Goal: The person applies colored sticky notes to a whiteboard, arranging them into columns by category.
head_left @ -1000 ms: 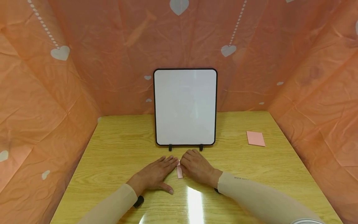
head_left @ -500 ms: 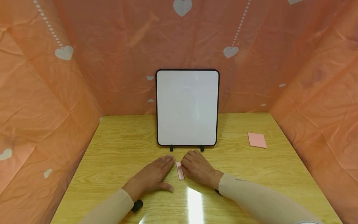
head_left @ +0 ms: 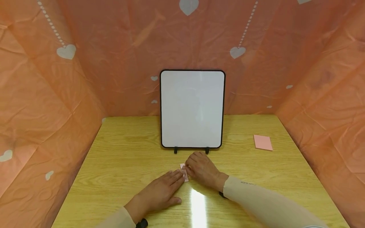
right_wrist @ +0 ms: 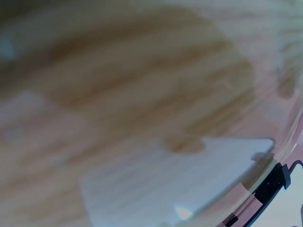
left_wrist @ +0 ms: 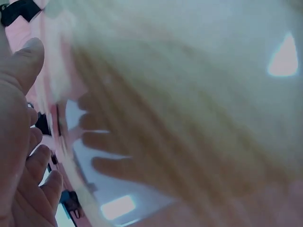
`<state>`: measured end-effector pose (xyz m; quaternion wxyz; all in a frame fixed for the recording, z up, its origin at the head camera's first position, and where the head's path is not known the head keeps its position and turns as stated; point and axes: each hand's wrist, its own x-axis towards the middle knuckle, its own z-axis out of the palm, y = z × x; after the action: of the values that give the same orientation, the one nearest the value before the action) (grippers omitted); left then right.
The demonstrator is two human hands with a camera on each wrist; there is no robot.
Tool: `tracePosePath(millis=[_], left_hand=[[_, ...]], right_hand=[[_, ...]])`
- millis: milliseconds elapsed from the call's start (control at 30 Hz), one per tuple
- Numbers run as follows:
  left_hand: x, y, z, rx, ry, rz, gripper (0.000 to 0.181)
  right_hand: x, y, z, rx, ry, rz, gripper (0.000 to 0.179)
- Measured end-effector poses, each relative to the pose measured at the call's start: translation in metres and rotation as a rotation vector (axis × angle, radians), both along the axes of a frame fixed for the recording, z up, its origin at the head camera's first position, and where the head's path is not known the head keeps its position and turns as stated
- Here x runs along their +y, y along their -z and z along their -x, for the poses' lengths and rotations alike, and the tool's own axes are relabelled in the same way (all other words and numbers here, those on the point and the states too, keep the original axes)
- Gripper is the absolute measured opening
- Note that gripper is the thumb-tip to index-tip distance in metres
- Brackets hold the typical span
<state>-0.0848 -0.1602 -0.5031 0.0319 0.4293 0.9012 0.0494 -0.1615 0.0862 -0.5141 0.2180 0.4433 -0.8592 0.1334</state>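
Observation:
A narrow pink paper strip point(head_left: 182, 165) lies on the wood-grain table in front of the whiteboard, partly covered by fingers. My left hand point(head_left: 159, 191) stretches out flat, its fingertips touching the strip's lower part, thumb spread to the side. From the right, my right hand point(head_left: 203, 169), fingers curled, pinches the strip's right side near its upper end. In the left wrist view, the left hand point(left_wrist: 21, 142) shows its thumb and fingers along the left edge above the glossy tabletop. The right wrist view shows mostly blurred tabletop and reflections.
A whiteboard point(head_left: 192, 109) with a black frame stands upright on small black feet behind the hands. To the right lies a square pink paper pad point(head_left: 263, 142). Orange cloth with white hearts point(head_left: 66, 51) surrounds the table point(head_left: 122, 142) at the back and sides.
My left hand first drew back left off the strip's upper end, then came down and right so its fingertips touch the lower part. The right hand stays almost in place at the strip.

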Motion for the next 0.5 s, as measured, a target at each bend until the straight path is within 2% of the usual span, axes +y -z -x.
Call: tracePosePath(millis=[167,367,500], left_hand=[[0.0023,0.0067,0.0001,0.037,0.034,0.026,0.078],[0.0015,0.0092,0.0020,-0.006,0.030,0.055,0.078],[-0.0002,0.0102,0.0035,-0.031,0.034,0.066,0.079]], right_hand=[[-0.0016,0.0008,0.0009,0.003,0.015,0.003,0.010],[-0.0015,0.0008,0.0012,-0.010,-0.009,-0.005,0.010],[-0.0004,-0.0002,-0.0001,-0.007,-0.031,-0.054,0.011]])
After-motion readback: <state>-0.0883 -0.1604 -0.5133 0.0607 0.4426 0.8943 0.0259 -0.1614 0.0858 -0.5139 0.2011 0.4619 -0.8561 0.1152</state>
